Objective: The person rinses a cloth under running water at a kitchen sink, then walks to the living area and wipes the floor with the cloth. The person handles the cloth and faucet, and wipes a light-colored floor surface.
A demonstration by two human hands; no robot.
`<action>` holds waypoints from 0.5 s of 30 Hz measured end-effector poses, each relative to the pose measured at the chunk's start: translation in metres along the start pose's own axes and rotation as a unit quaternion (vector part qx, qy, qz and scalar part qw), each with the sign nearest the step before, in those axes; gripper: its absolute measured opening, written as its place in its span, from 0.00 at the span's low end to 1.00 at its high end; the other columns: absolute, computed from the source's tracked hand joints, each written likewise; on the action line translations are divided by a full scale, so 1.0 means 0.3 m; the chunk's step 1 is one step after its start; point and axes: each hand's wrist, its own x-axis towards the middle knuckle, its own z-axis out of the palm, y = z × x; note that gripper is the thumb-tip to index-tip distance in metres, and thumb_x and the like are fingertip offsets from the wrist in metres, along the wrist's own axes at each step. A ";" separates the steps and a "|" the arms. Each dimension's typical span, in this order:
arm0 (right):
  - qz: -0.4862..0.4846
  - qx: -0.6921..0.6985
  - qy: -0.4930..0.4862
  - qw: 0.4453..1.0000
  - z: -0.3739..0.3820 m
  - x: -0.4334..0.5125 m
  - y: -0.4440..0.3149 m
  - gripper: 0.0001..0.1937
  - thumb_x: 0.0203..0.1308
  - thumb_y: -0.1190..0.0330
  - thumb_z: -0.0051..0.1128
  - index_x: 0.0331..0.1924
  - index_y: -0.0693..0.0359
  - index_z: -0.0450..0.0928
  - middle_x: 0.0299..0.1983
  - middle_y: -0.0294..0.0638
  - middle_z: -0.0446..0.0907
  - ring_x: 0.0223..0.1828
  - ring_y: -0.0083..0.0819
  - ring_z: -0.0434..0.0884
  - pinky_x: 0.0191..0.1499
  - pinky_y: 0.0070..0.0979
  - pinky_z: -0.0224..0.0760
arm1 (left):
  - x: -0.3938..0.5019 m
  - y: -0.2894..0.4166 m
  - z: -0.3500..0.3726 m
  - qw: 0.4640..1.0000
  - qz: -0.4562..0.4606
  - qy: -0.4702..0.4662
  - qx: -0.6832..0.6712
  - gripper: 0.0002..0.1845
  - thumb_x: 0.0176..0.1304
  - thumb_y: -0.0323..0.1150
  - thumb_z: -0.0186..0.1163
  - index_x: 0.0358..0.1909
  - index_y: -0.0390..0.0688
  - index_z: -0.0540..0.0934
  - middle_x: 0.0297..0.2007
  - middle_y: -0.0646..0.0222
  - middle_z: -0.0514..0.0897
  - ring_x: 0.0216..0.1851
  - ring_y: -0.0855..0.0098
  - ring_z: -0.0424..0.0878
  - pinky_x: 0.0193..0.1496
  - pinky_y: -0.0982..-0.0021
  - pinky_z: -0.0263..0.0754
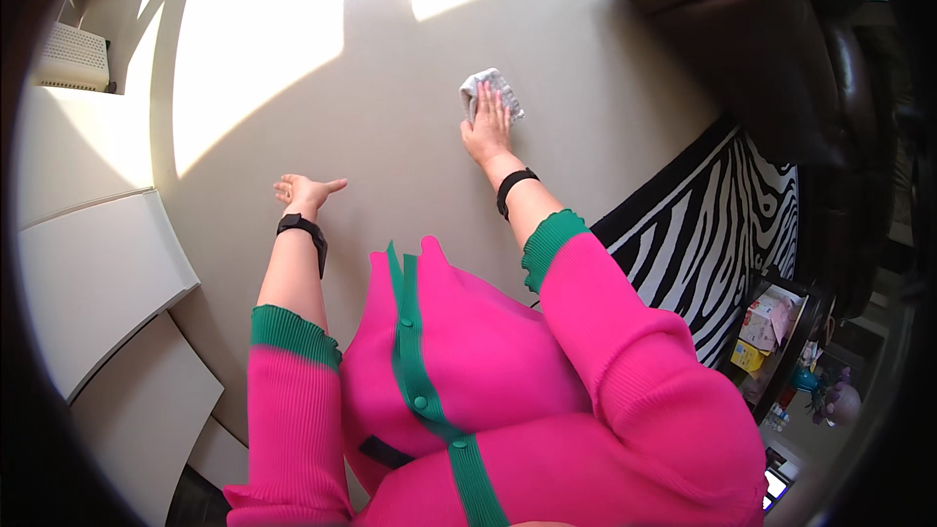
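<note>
A folded light grey cloth (479, 79) lies flat against the pale, smooth floor (395, 132). On top of it rests my right hand (489, 124), fingers extended and the palm side down; whether the fingers grip the cloth cannot be told. My left hand (304, 192) is to the left and nearer my body, with its thumb and fingers spread and nothing in it. It is over the floor, and whether it touches the floor is unclear. Black bands circle both wrists.
White cabinet-like panels (102, 271) line the left side, below a perforated cream appliance (73, 55). A dark brown leather sofa (747, 51) stands at the upper right. Beside it lies a zebra-patterned rug (703, 234). A dark shelved table (787, 351) holds boxes at the right.
</note>
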 end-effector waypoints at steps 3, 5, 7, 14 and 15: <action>-0.015 -0.088 -0.188 0.978 0.063 0.072 -0.044 0.42 0.62 0.38 0.34 0.72 0.56 0.40 0.74 0.45 0.35 0.75 0.45 0.31 0.72 0.49 0.21 | 0.069 0.156 -0.002 0.996 -0.036 -0.029 -0.076 0.78 0.30 0.67 0.72 0.70 0.35 0.32 0.69 0.37 0.34 0.73 0.46 0.29 0.69 0.43 0.41; 0.026 -0.029 -0.118 0.992 0.090 0.129 -0.067 0.46 0.60 0.32 0.29 0.73 0.55 0.38 0.74 0.45 0.32 0.75 0.48 0.28 0.71 0.49 0.18 | 0.103 0.252 0.008 0.986 -0.113 -0.008 -0.123 0.78 0.30 0.70 0.70 0.71 0.39 0.31 0.68 0.33 0.33 0.72 0.41 0.27 0.68 0.38 0.39; 0.107 -0.038 -0.145 0.983 0.109 0.215 -0.085 0.43 0.63 0.35 0.27 0.73 0.53 0.35 0.74 0.45 0.28 0.74 0.50 0.27 0.71 0.50 0.16 | 0.152 0.303 0.007 0.971 -0.148 -0.035 -0.187 0.77 0.32 0.69 0.70 0.71 0.40 0.29 0.68 0.33 0.29 0.72 0.42 0.25 0.68 0.37 0.37; 0.083 -0.148 -0.109 0.980 0.146 0.658 -0.128 0.39 0.66 0.41 0.29 0.73 0.53 0.33 0.74 0.43 0.26 0.74 0.50 0.24 0.70 0.53 0.14 | 0.309 0.407 0.032 0.949 -0.210 0.010 -0.234 0.79 0.31 0.65 0.74 0.68 0.32 0.27 0.66 0.30 0.26 0.71 0.43 0.23 0.70 0.43 0.30; 0.074 -0.164 -0.123 0.976 0.117 0.682 -0.112 0.39 0.66 0.42 0.29 0.73 0.53 0.34 0.74 0.43 0.27 0.74 0.50 0.24 0.70 0.53 0.14 | 0.290 0.415 0.024 0.946 -0.251 -0.035 -0.203 0.79 0.32 0.65 0.73 0.68 0.33 0.27 0.66 0.30 0.26 0.71 0.42 0.23 0.69 0.42 0.30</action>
